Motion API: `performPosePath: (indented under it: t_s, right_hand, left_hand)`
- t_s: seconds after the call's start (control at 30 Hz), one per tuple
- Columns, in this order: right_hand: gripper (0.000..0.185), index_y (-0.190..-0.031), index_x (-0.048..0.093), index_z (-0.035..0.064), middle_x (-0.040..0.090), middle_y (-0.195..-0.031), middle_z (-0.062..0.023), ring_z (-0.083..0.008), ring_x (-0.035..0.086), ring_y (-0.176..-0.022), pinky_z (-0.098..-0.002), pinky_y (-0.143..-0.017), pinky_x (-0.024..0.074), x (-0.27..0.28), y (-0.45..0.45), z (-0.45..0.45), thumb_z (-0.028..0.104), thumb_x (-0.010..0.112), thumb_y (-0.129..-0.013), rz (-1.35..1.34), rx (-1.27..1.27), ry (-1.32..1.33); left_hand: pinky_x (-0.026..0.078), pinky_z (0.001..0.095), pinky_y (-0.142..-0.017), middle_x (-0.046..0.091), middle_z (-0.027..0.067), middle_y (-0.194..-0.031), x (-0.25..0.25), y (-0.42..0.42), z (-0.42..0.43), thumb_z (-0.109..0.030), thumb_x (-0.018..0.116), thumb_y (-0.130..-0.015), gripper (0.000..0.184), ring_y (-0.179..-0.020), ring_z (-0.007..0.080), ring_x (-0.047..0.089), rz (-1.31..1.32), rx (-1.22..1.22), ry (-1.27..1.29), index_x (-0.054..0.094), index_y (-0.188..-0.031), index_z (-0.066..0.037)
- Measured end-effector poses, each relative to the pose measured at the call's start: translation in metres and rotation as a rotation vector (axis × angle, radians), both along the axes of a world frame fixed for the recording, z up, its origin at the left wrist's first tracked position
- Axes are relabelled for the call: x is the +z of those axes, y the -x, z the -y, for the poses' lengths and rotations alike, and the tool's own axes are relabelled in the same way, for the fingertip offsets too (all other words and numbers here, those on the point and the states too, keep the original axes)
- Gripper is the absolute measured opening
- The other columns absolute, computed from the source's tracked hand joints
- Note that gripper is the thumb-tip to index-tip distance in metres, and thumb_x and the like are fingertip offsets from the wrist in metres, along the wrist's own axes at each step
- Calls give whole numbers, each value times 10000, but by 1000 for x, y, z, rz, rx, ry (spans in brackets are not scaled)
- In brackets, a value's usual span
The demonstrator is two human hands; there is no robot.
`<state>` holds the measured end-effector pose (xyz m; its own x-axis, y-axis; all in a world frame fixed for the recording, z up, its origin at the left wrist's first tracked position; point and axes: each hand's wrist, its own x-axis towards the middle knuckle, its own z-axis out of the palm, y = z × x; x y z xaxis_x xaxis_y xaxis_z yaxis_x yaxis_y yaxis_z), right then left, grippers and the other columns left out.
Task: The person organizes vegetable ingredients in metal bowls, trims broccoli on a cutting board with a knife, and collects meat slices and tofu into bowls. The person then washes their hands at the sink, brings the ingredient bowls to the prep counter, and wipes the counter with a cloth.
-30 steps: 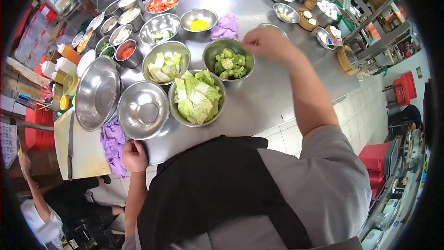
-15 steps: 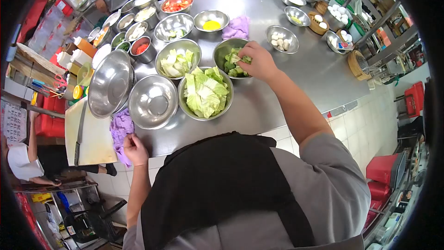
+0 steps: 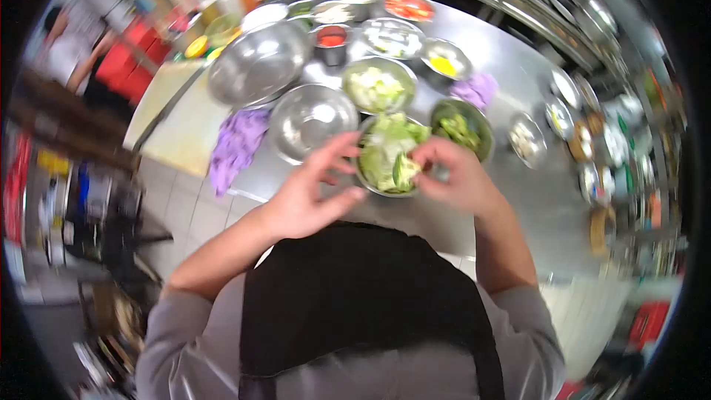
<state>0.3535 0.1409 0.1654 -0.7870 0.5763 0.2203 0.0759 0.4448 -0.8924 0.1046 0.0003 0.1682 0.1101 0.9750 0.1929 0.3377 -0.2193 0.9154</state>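
Pinched in my right hand [image 3: 453, 176] is a piece of broccoli [image 3: 404, 172], green with a paler middle, slightly blurred. It is over the near right side of a steel bowl of lettuce leaves [image 3: 386, 141]. My left hand [image 3: 315, 191] is at the left of that bowl, fingers apart, holding nothing. Behind my right hand stands a steel bowl [image 3: 486, 154] with broccoli florets [image 3: 461, 130] in it. A shiny steel bowl [image 3: 311, 122] with little in it sits just beyond my left hand. Cut pale cabbage [image 3: 374, 89] fills another bowl farther back.
Purple cloths [image 3: 238, 144] [image 3: 475, 90] lie on the steel table [image 3: 518, 207]. A knife [image 3: 167, 110] rests on the cutting board [image 3: 181, 133] at left. A large colander-like bowl [image 3: 255, 67] and several ingredient bowls stand behind. A bowl of mushrooms [image 3: 524, 141] is at right.
My right hand has left the broccoli bowl and carried a piece over the lettuce. The left hand has come from the purple cloth to the lettuce bowl. The view has turned.
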Motion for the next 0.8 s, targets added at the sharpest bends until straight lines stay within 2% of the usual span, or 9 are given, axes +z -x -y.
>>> performPosePath:
  t_s: [0.07,0.1,0.17,0.27,0.4,0.53,0.63,0.7,0.8]
  right_hand:
    - [175,-967,621,51,656,-895,-13,-117,616,-804,-274,-725,501,8,18,11,57,712,-818,-11,104,1]
    - [179,-969,623,53,659,-902,-13,-118,616,-804,-274,-727,501,7,26,16,51,714,-815,-21,134,7]
    - [177,-986,612,46,661,-916,-10,-94,599,-798,-261,-723,491,-3,42,20,27,700,-833,-56,178,89]
    - [177,-1025,595,36,650,-921,0,-59,571,-791,-234,-714,471,-10,72,29,9,670,-867,-77,220,212]
    - [199,-1067,602,39,647,-959,3,-56,584,-816,-233,-723,469,-11,133,56,36,677,-883,-2,272,236]
    - [240,-1128,618,56,662,-967,-8,-68,595,-810,-244,-709,481,-20,228,81,76,682,-898,-9,125,180]
    - [203,-1109,640,47,677,-943,-28,-85,596,-781,-249,-691,483,-41,301,89,102,662,-914,166,221,90]
    - [210,-1112,655,32,677,-874,-62,-107,592,-737,-269,-672,486,-54,353,100,129,640,-926,251,276,48]
    - [244,-1133,649,23,671,-827,-76,-120,588,-707,-281,-656,485,-64,437,109,151,629,-926,325,395,-25]
  left_hand:
    - [487,359,-902,553,104,-1312,13,-9,4,-124,699,-882,734,-1103,178,585,4,-62,55,312,-1505,-86]
    - [493,353,-890,603,83,-1232,10,-8,6,-128,718,-872,662,-1049,160,608,0,-83,60,407,-1454,-69]
    - [499,332,-859,641,59,-1152,3,1,8,-112,738,-856,559,-993,140,624,9,-66,79,517,-1366,-58]
    - [498,313,-826,656,41,-1077,-2,27,27,-99,759,-835,483,-933,126,628,167,24,88,584,-1282,-52]
    - [495,276,-752,645,24,-982,-11,76,55,-94,763,-825,397,-832,99,612,88,71,2,614,-1190,-49]
    - [490,247,-702,636,0,-867,-31,176,82,-72,745,-822,366,-782,73,598,111,282,-37,616,-1164,-38]
    - [491,225,-706,650,-5,-934,-43,275,118,-67,716,-864,341,-812,55,598,231,497,92,598,-1183,-45]
    - [506,236,-746,664,12,-993,-67,336,142,-42,680,-896,293,-858,68,617,486,586,42,574,-1169,-39]
    - [504,261,-882,670,70,-1092,-77,400,183,0,622,-924,222,-978,125,638,633,679,-112,520,-1119,-24]
